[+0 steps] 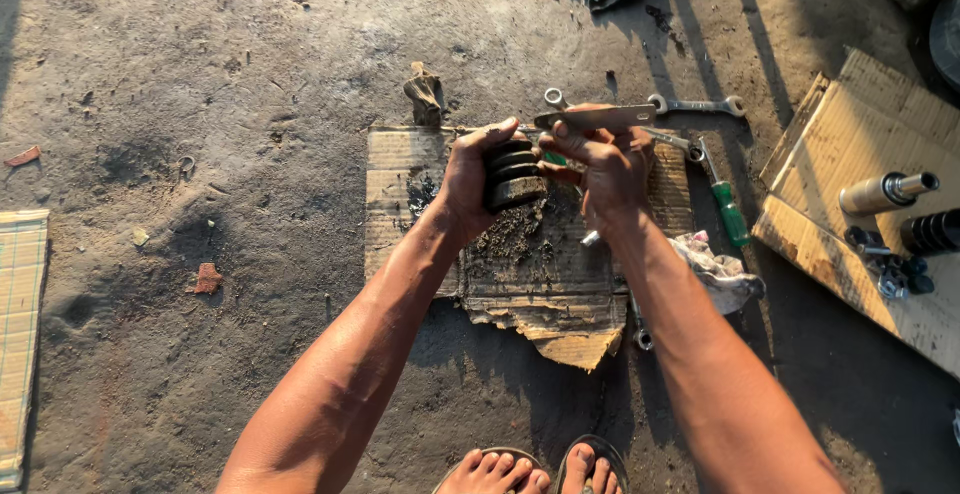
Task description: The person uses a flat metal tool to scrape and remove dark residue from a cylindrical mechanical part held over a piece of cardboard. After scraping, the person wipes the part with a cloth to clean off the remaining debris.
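**Ribbed rubber boot held over cardboard on the ground**

A black ribbed rubber boot (515, 176) is held above the upper middle of a torn cardboard sheet (400, 169) that lies on the dirt ground (200, 74). The left hand (468, 176) is wrapped around the boot's left side, its grip pressed shut on the ribs. The right hand (610, 169) is closed on a flat metal blade (595, 117), which is held level just above the boot, thumb on top; the boot's right side is touched by the same hand. Dark grease and grit (510, 236) are seen on the cardboard directly below the boot.

Behind the hands, near the cardboard's top right corner, spanners (700, 106) are laid on the ground. A green-handled screwdriver (732, 216) is placed just off the right edge, with a dirty rag (722, 272) beside it. A second cardboard sheet (880, 134) at the far right carries a metal cylinder (885, 192) and small dark parts (895, 272). A crumpled scrap (425, 94) is set at the top left corner. Two sandalled feet (540, 469) are seen at the bottom.
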